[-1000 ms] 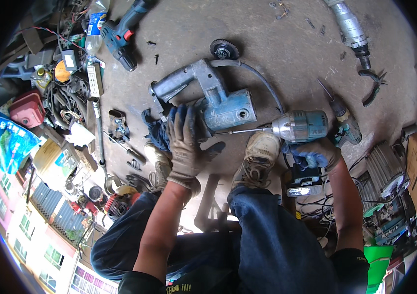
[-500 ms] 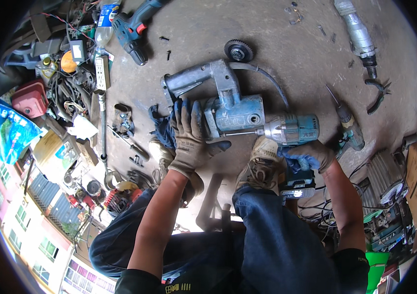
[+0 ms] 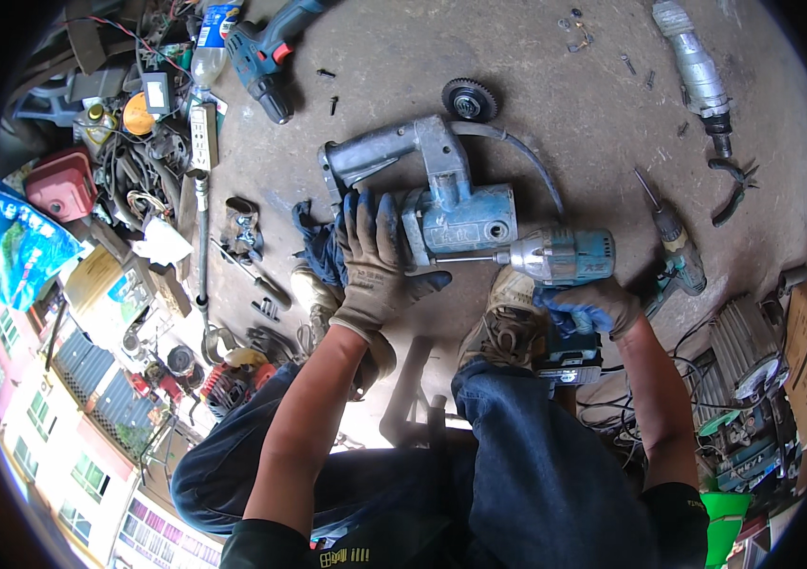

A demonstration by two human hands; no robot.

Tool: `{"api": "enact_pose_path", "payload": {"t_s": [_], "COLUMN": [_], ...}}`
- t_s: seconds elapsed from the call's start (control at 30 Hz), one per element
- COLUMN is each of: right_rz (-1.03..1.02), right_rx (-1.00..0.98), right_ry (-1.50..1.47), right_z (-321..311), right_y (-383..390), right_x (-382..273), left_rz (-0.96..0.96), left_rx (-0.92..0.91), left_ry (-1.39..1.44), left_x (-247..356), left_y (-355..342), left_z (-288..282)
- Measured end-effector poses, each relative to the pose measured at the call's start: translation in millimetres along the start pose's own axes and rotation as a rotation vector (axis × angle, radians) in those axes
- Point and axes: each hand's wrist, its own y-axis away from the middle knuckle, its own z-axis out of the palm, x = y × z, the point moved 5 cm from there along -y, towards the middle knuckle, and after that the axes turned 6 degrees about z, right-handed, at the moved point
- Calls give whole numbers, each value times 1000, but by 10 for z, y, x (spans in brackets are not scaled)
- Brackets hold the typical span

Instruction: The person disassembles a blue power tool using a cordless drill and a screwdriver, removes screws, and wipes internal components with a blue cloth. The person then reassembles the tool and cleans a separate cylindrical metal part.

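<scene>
A partly dismantled electric hammer (image 3: 470, 220), with a blue motor housing and a grey loop handle (image 3: 375, 163), lies on its side on the floor. My gloved left hand (image 3: 370, 261) rests against its left end, fingers stretched out and thumb apart. In my gloved right hand (image 3: 598, 308) is a cordless impact driver (image 3: 569, 256), gripped round its handle. Its long thin bit (image 3: 465, 259) points left along the near side of the housing, the tip at the housing's lower left end. Whether the tip sits in a screw cannot be made out. Dark cloth (image 3: 323, 248) lies beside my left hand.
Beyond the hammer are a black gear (image 3: 470, 100), loose screws (image 3: 333, 104) and a blue drill (image 3: 261, 66). A silver barrel part (image 3: 702, 81), pliers (image 3: 733, 190) and another driver (image 3: 677, 242) lie right. Clutter and a power strip (image 3: 202, 137) line the left side.
The whole scene has shifted very slightly in the picture. Both hands keep their hold and place, and the impact driver's bit stays at the housing's lower left end.
</scene>
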Motion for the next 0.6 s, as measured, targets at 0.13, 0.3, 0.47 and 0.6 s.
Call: {"api": "enact_pose_path", "payload": {"t_s": [0.13,0.3,0.47,0.6], "right_rz": [-11,-75,-169,-35], "right_rx": [-23,11,3,-21], "right_ry": [30,106,71,-110], "right_z": [-6,10,189,-110], "right_y": [-14,-6,144,43], "right_x": [-4,-102,-240,-44], "left_rz": [-5,-16,-15,-78], "left_rx": [-17,-5,27,-52], "left_ry": [23,34,26,57], "left_x": [20,-18,-37,12], "left_y": [-20,19,77,8], "left_z": [-18,67,57,55]}}
